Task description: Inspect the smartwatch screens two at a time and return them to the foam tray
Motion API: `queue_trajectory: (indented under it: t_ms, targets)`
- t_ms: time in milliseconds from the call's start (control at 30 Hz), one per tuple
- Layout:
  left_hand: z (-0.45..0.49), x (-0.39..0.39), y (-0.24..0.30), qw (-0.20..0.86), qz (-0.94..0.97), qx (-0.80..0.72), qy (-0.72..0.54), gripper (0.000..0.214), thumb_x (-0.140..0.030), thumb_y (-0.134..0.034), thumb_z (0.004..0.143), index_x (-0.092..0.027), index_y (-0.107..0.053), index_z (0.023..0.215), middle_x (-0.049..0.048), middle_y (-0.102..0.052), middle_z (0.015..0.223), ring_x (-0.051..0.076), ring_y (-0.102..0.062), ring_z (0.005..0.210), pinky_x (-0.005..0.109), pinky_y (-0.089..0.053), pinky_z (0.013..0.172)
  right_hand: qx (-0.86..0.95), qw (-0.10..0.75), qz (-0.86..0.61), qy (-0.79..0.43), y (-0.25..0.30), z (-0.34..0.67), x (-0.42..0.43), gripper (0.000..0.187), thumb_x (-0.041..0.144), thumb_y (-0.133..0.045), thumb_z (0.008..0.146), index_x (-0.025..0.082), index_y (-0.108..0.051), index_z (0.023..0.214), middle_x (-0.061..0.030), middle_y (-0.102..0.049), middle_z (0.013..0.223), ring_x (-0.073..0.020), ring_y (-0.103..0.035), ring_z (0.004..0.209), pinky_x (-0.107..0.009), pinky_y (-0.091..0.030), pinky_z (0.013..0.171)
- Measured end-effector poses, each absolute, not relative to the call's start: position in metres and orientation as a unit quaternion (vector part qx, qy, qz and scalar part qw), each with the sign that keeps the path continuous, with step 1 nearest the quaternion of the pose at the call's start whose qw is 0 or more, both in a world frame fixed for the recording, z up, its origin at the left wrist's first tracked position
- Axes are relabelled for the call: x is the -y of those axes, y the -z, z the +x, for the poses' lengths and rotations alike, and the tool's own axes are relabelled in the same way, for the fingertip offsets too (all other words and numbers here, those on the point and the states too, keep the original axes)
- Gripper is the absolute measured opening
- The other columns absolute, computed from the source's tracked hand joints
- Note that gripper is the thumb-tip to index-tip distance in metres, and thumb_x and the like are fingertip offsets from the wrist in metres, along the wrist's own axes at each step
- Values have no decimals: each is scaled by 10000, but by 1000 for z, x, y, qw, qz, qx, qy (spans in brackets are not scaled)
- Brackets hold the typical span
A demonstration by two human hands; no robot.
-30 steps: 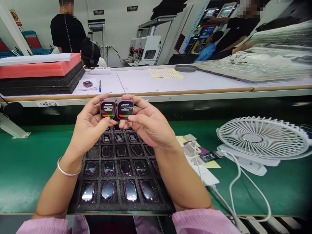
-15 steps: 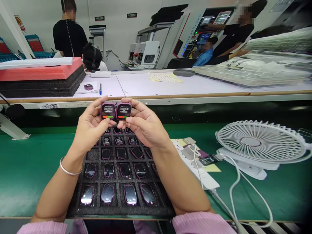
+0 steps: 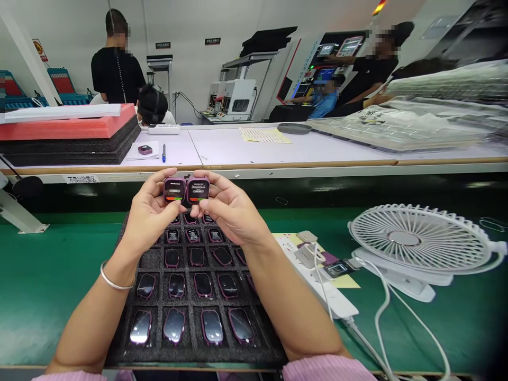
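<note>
Two purple-framed smartwatch bodies without straps are held up side by side above a black foam tray [image 3: 154, 312]. My left hand [image 3: 153, 211] is closed on the left smartwatch [image 3: 174, 189], its thumb at the lower edge of the screen. Around the right smartwatch [image 3: 197, 190] my right hand [image 3: 230, 211] is closed, thumb near its lower corner. Both screens are lit with white text, a grey button and a red and green band. Below, several more watch bodies [image 3: 211, 325] lie in the tray's compartments; some have lit text, others dark screens.
A white fan [image 3: 405, 238] and a power strip [image 3: 337, 307] with chargers and cables stand right on the green table. On the shelf ahead are stacked foam sheets [image 3: 71, 140], another watch [image 3: 145, 150], a pen [image 3: 163, 153] and plastic trays [image 3: 365, 129]. Several people are beyond.
The left watch's screen now shows less text than before; the right one's looks alike. Both hands keep their grip. The whole view has shifted slightly, with the scene lower in the picture.
</note>
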State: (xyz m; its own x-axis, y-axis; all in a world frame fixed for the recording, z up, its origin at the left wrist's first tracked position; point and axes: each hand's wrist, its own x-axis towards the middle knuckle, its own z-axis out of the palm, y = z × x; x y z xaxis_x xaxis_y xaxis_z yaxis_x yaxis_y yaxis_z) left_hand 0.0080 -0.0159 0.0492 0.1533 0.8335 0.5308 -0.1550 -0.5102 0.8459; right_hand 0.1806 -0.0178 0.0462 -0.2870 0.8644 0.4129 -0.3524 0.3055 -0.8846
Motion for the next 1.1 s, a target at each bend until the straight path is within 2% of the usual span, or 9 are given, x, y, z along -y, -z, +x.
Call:
queue_trajectory:
  t_ms: [300, 567, 700, 867, 1100]
  targets:
    - [9, 17, -51, 420, 624, -279, -597, 461, -117, -698, 740, -188, -568, 1177, 8, -625, 963, 72, -651, 685, 208, -614, 684, 587, 555, -219, -548, -46, 179, 17, 441, 150, -662, 768, 218, -548, 1189, -4, -631, 920, -97, -620, 641, -258, -500, 596]
    - [8, 16, -48, 442, 632, -267, -577, 474, -127, -614, 800, -188, -555, 1267, 53, -669, 1076, 118, -726, 702, 265, -633, 724, 562, 566, -244, -551, -47, 180, 16, 443, 144, -661, 708, 233, -549, 1127, 11, -627, 900, -97, -579, 606, -268, -489, 586]
    - [8, 17, -48, 453, 629, -270, -572, 444, -127, -583, 806, -187, -580, 1246, 35, -680, 1028, 118, -728, 670, 258, -632, 695, 557, 575, -254, -543, -45, 180, 14, 380, 204, -696, 736, 224, -552, 1088, 11, -615, 884, -78, -526, 571, -245, -462, 548]
    - [10, 17, -49, 458, 624, -281, -568, 400, -169, -601, 823, -187, -598, 1223, 26, -695, 972, 113, -719, 642, 244, -626, 658, 555, 582, -260, -534, -44, 180, 13, 394, 274, -760, 722, 211, -562, 1057, 19, -604, 865, -58, -475, 530, -223, -424, 497]
    - [10, 17, -49, 464, 617, -284, -569, 386, -196, -616, 824, -187, -606, 1210, 34, -710, 983, 112, -711, 636, 260, -633, 660, 559, 579, -255, -536, -46, 179, 15, 383, 250, -755, 714, 220, -565, 1045, 17, -603, 856, -67, -474, 543, -229, -422, 505]
